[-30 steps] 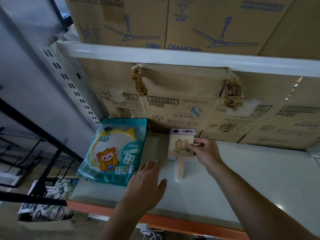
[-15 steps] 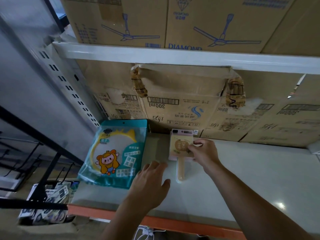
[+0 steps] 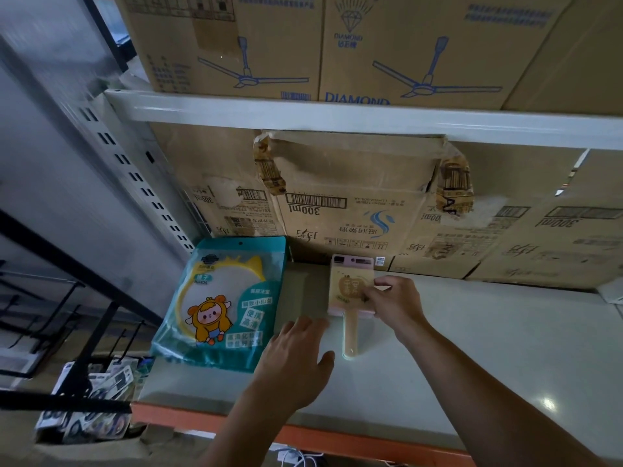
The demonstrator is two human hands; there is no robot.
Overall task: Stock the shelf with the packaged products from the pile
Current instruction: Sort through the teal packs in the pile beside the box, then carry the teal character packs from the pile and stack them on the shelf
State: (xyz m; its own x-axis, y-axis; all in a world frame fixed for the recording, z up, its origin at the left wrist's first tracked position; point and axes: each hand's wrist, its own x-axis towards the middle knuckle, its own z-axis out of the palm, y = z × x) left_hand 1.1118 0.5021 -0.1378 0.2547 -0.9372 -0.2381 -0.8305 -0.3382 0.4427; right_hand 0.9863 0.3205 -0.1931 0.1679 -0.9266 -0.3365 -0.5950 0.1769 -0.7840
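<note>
A pink packaged hand mirror (image 3: 349, 291) with a pale yellow handle lies flat on the grey shelf (image 3: 472, 348), its top near the boxes at the back. My right hand (image 3: 394, 303) pinches the package's right edge. To its left lies a teal bag (image 3: 222, 305) holding a round yellow mirror with a cartoon figure. My left hand (image 3: 296, 358) hovers with relaxed, spread fingers between the bag and the mirror's handle, holding nothing.
Cardboard boxes (image 3: 354, 210) line the back of the shelf, and fan boxes (image 3: 303, 45) sit on the shelf above. An orange beam (image 3: 188, 414) edges the shelf front. A box of packaged products (image 3: 87, 406) stands on the floor at lower left behind a black rack (image 3: 67, 274).
The two hands and the pink mirror package have stayed almost in place; the left hand has crept slightly forward toward the handle.
</note>
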